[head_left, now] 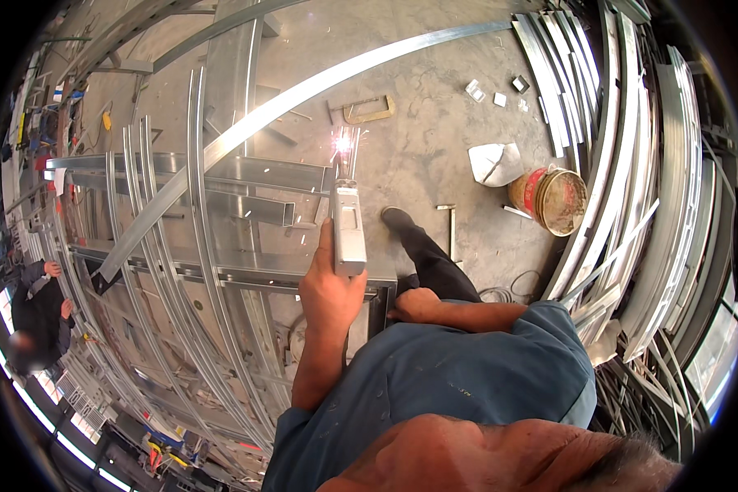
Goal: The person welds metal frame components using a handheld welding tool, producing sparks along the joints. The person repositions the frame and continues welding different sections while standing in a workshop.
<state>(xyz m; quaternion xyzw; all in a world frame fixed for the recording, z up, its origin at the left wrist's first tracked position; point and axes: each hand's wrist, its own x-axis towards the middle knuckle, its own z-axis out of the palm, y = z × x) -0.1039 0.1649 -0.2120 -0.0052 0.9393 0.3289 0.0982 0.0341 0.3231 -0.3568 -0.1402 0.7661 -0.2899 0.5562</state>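
Observation:
My left hand [334,293] is closed around the back of a boxy silver welding gun [350,225], whose nozzle points away from me. A bright pinkish flash with flying sparks [343,144] glows at its tip. Just left of the gun run the ends of metal channels [271,173] belonging to a steel frame [262,264]. My right hand [416,306] is curled in front of my body, beside the frame's near corner and a small dark thing; what its fingers hold, if anything, is hidden.
A C-clamp [377,110] lies on the concrete floor ahead. To the right stand a dirty bucket [562,202] and a white sheet [495,164], before stacked metal profiles [623,156]. One long strip [303,88] crosses the frame. Another person [45,307] is at far left.

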